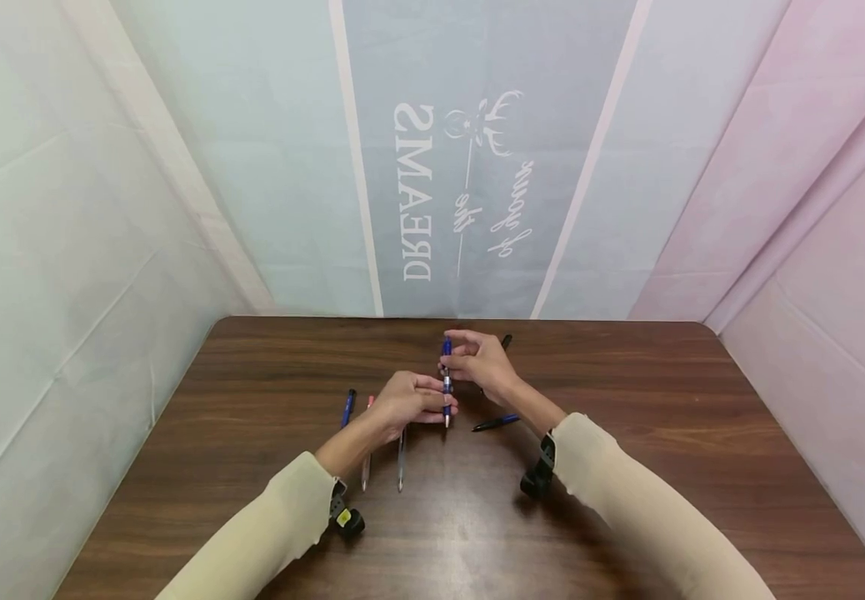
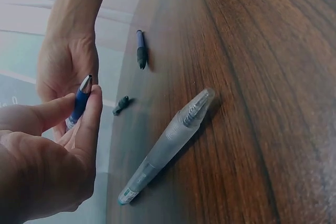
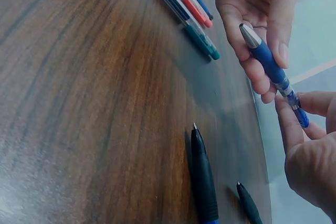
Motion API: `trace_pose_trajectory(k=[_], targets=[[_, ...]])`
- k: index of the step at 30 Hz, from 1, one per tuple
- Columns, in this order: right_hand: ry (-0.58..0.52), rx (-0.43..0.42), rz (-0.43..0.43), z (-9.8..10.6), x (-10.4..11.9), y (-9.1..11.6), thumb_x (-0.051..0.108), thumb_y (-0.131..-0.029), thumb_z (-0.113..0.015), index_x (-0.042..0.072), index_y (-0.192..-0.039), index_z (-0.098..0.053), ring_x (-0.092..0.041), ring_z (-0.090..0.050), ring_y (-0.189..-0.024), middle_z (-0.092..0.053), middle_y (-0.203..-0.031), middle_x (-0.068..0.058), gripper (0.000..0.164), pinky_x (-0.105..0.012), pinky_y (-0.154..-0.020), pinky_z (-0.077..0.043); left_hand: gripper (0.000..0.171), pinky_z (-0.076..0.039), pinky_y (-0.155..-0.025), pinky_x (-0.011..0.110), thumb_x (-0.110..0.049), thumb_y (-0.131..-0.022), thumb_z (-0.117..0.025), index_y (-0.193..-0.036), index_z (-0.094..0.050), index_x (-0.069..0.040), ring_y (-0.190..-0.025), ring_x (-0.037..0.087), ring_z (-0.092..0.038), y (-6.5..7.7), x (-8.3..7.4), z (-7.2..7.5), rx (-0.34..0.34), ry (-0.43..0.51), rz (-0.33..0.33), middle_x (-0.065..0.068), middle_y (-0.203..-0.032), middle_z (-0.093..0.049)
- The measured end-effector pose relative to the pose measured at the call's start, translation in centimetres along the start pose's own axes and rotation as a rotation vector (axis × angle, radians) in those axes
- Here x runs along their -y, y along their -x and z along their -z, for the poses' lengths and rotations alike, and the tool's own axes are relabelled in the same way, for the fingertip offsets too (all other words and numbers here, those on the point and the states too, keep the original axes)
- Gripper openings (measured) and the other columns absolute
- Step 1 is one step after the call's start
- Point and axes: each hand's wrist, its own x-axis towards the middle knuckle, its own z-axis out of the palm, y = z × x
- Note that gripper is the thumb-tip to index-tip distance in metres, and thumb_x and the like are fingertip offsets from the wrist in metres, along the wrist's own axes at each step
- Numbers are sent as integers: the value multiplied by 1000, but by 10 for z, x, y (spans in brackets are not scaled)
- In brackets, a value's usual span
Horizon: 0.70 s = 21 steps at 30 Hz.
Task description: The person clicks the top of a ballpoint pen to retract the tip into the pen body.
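A blue pen (image 1: 447,387) with a silver tip is held between both hands above the table, its tip toward the person. My left hand (image 1: 407,402) pinches the barrel near the tip, thumb on one side and fingers on the other. At the far end, my right hand (image 1: 483,363) grips the pen's upper part with thumb and fingertips. The right wrist view shows the metal cone (image 3: 251,36) and the blue grip below the left fingers. In the left wrist view, the left hand covers much of the barrel.
Left on the brown wooden table (image 1: 252,467) lie a clear pen (image 1: 401,462) with a green end, a red-capped clear pen (image 1: 366,471) and a blue pen (image 1: 348,407). To the right lie a black-and-blue pen (image 1: 496,422) and a black pen (image 1: 507,342). Cloth walls surround the table.
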Motion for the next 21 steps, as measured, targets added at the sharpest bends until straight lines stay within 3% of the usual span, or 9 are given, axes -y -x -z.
trace_pose_trajectory(k=[7,12,21], targets=[[-10,3,-12,-2,-2,2,-8,-98,-69,-1,-150,-54,-28,-78,-97,-71,-100,-15,55,-38,-86,-64,30,-64,-87,35,7,-101,-64,-130,-61,17,-103,30,-78,5,-1,0,-11,0,12,23,-107,-78],[-17,16,-19,-5,-2,4,-9,-98,-69,-3,-151,-51,-31,-77,-99,-70,-100,-15,57,-38,-86,-64,32,-64,-87,36,7,-100,-67,-130,-62,17,-96,21,-78,7,-2,2,-7,-6,10,24,-109,-78],[-23,35,-31,-9,-2,8,-11,-97,-68,-7,-153,-48,-32,-77,-99,-69,-99,-16,60,-42,-89,-64,35,-64,-88,37,9,-98,-69,-131,-60,17,-95,22,-78,10,1,5,-4,11,12,25,-109,-77]])
